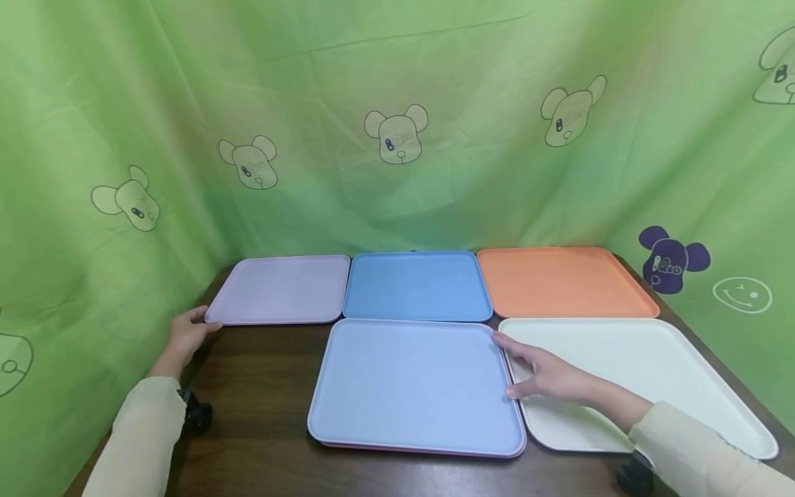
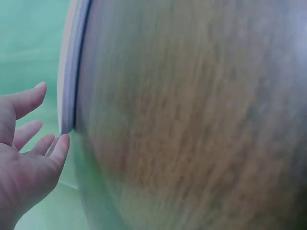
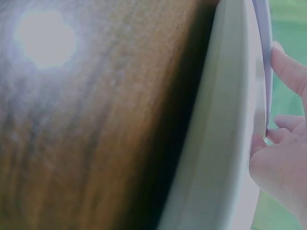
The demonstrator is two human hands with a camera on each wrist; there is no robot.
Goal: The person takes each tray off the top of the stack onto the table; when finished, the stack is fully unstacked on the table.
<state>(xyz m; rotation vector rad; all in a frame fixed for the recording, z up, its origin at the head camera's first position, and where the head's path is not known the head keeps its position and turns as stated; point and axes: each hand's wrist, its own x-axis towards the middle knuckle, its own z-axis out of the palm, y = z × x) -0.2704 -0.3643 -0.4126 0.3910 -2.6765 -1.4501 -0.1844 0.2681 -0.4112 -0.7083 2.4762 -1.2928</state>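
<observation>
My left hand (image 1: 188, 334) is at the near left corner of a lavender tray (image 1: 281, 290). In the left wrist view, its loosely extended fingers (image 2: 61, 151) meet the end of the tray's edge (image 2: 72, 67), with the thumb apart. A pale blue tray (image 1: 416, 386) lies at the front middle, on top of at least one pinkish tray whose rim peeks out below. Over a white tray (image 1: 646, 373), my right hand (image 1: 549, 373) reaches to the pale blue tray's right edge. Its fingers and thumb are spread and touch that edge without curling round it.
In the back row, a blue tray (image 1: 417, 286) and an orange tray (image 1: 565, 281) lie beside the lavender one. The trays rest on a dark wooden table (image 1: 254, 407). A green curtain (image 1: 397, 207) with printed bear heads hangs behind and at both sides.
</observation>
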